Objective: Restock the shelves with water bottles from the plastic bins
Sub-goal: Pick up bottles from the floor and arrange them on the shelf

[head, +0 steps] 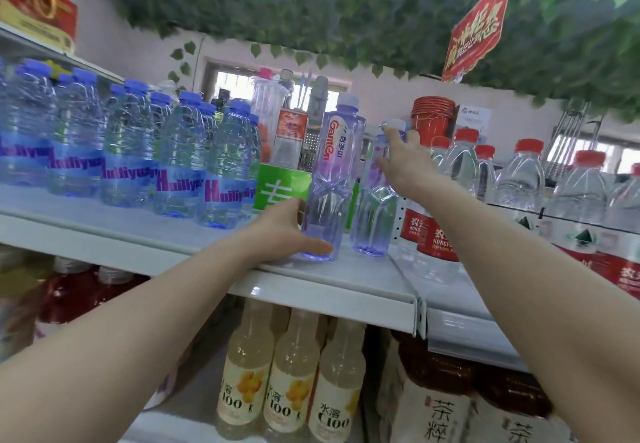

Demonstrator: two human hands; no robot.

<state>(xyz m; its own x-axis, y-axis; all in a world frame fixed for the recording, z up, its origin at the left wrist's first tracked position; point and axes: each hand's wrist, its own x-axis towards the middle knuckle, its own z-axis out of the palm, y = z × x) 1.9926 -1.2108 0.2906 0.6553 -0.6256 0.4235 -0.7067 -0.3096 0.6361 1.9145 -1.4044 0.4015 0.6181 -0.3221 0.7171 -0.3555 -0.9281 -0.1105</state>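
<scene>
Two purple-tinted water bottles stand upright on the white shelf (346, 283), near its front edge. My left hand (284, 231) grips the base of the left purple bottle (337, 165), which has a white cap and a red-lettered label. Beside it on the right, the second purple bottle (375, 214) is held near its neck and cap by my right hand (401, 162). Both bottles rest on the shelf surface. No plastic bin is in view.
Several blue-capped bottles (180, 165) fill the shelf's left side. Red-capped bottles (519, 179) fill the adjoining shelf on the right. A green box (280, 186) stands behind the purple bottles. Yellow drink bottles (294, 373) and tea bottles (440, 408) sit on the shelf below.
</scene>
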